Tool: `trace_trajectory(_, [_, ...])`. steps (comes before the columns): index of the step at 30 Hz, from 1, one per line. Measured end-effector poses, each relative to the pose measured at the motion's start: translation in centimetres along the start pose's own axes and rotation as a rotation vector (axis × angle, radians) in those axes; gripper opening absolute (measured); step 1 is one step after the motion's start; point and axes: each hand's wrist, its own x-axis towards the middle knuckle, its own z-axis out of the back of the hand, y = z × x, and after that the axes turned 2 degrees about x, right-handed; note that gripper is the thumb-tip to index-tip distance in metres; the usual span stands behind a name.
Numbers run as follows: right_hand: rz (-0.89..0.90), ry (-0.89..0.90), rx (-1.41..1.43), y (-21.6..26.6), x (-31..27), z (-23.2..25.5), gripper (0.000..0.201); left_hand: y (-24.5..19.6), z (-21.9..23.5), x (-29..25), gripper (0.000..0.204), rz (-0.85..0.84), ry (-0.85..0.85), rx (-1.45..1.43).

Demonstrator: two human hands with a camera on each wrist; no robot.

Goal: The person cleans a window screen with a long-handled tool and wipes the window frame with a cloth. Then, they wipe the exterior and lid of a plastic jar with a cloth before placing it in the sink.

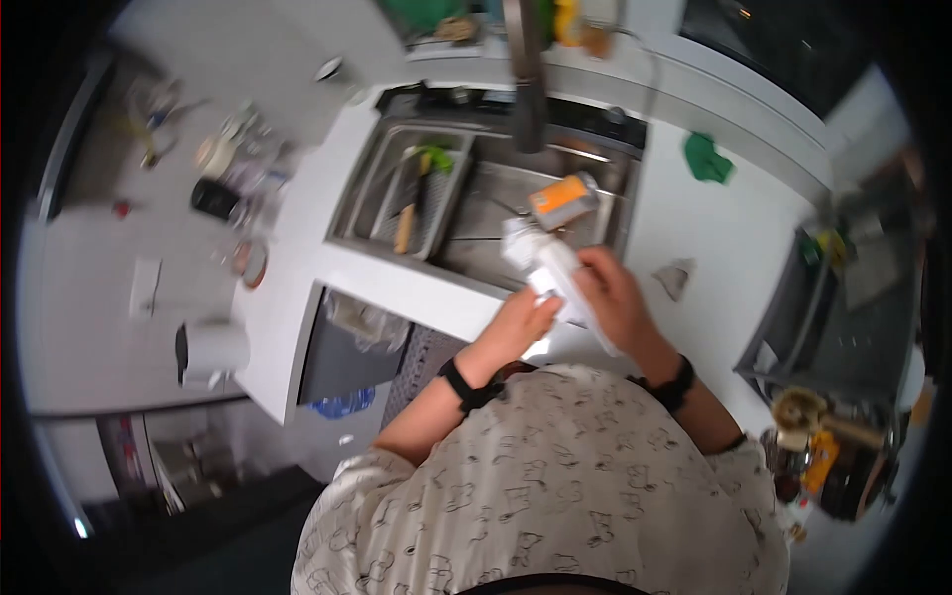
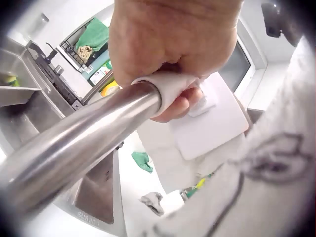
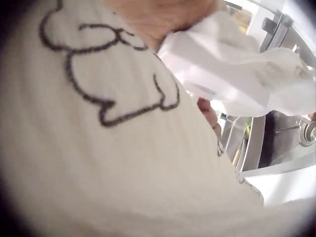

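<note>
Above the counter's front edge, a long white object (image 1: 570,283) is held between the two hands. The left hand (image 1: 523,325) grips its lower left side; in the left wrist view this hand (image 2: 173,42) curls round a white collar (image 2: 170,92) beside a shiny metal tube (image 2: 89,138). A flat white panel (image 2: 212,123) lies beyond the fingers. From the right, the right hand (image 1: 620,302) holds the white object, its fingertips hidden. Crumpled white material (image 3: 281,81) shows beside the right hand (image 3: 168,17) in the right wrist view. How these parts join, I cannot tell.
Behind the hands is a steel sink (image 1: 481,263) with an orange-and-grey can (image 1: 565,201) and a colander (image 1: 436,213) holding a wooden-handled tool. The faucet (image 1: 529,99) hangs above. Right of it lie a green cloth (image 1: 706,159), a greyish cloth (image 1: 674,279) and a grey rack (image 1: 793,297).
</note>
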Motion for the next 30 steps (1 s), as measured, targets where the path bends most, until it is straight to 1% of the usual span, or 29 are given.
trace_trajectory(1, [-0.100, -0.017, 0.052, -0.4, 0.2, 0.2, 0.018, -0.7, 0.3, 0.2, 0.030, 0.015, 0.017, -0.062])
trace_trajectory(2, [-0.196, 0.057, -0.030, 0.6, 0.6, 1.0, 0.017, -1.4, 0.6, 0.5, 0.030, 0.022, 0.047, -0.130])
trace_trajectory(3, [-0.232, 0.073, -0.018, 0.7, 0.8, 1.1, 0.016, -2.1, 1.4, 0.8, 0.030, 0.070, 0.096, -0.120])
trace_trajectory(4, [-0.271, 0.082, -0.007, 0.7, 1.0, 1.3, 0.016, -2.0, 1.3, 0.8, 0.030, 0.071, 0.073, -0.130])
trace_trajectory(5, [-0.270, 0.101, -0.013, 0.1, 1.2, 1.5, 0.016, -1.9, 1.1, 0.9, 0.033, 0.076, 0.008, -0.153])
trace_trajectory(6, [-0.299, 0.045, 0.018, -0.8, 1.5, 1.7, 0.018, -1.8, 1.0, 0.9, 0.037, 0.080, -0.053, -0.176])
trace_trajectory(7, [-0.327, -0.013, 0.048, -1.0, 1.8, 1.6, 0.020, -1.2, 1.4, 0.9, 0.064, 0.127, -0.008, -0.311])
trace_trajectory(8, [-0.331, -0.003, 0.042, -1.0, 2.1, 1.2, 0.020, -1.0, 1.3, 0.8, 0.064, 0.129, -0.016, -0.321])
trace_trajectory(10, [-0.538, -0.023, 0.439, -0.7, 2.4, -0.3, 0.028, -0.7, 1.2, 0.2, 0.085, -0.323, -0.297, 0.166])
trace_trajectory(11, [-0.542, -0.006, 0.431, -0.8, 2.6, -0.6, 0.028, -1.1, 2.0, -0.4, 0.100, -0.257, -0.219, 0.224])
trace_trajectory(13, [-0.598, 0.047, 0.547, -1.2, 2.9, -1.3, 0.034, -0.7, 2.7, -0.8, 0.098, -0.220, -0.226, 0.187])
trace_trajectory(15, [-0.608, 0.079, 0.582, -0.6, 3.4, -1.9, 0.034, -0.1, 2.9, -1.3, 0.096, -0.186, -0.233, 0.148])
trace_trajectory(16, [-0.613, 0.094, 0.625, -0.4, 3.6, -2.2, 0.034, 0.3, 2.8, -1.5, 0.093, -0.194, -0.264, 0.107])
trace_trajectory(18, [-0.601, 0.109, 0.623, -0.5, 4.0, -2.7, 0.034, 1.1, 2.8, -1.8, 0.091, -0.196, -0.313, 0.063])
trace_trajectory(20, [-0.587, 0.125, 0.626, -0.5, 4.3, -3.2, 0.034, 1.5, 2.8, -2.0, 0.088, -0.247, -0.344, -0.105])
trace_trajectory(23, [-0.553, 0.098, 0.570, -0.4, 4.4, -3.9, 0.033, 0.9, 3.4, -2.8, 0.087, -0.266, -0.366, -0.111])
trace_trajectory(24, [-0.550, 0.132, 0.576, -0.4, 4.3, -4.1, 0.033, 0.7, 3.8, -3.2, 0.087, -0.260, -0.397, -0.098])
trace_trajectory(26, [-0.529, 0.086, 0.511, -0.5, 4.3, -4.6, 0.033, 0.5, 4.6, -3.7, 0.085, -0.157, -0.356, -0.023])
trace_trajectory(28, [-0.550, 0.138, 0.557, -0.4, 4.4, -4.7, 0.034, 1.6, 4.9, -3.8, 0.081, -0.248, -0.367, -0.067])
trace_trajectory(30, [-0.588, 0.068, 0.522, -1.6, 4.6, -4.5, 0.034, 1.7, 5.3, -4.3, 0.081, -0.286, -0.408, -0.046])
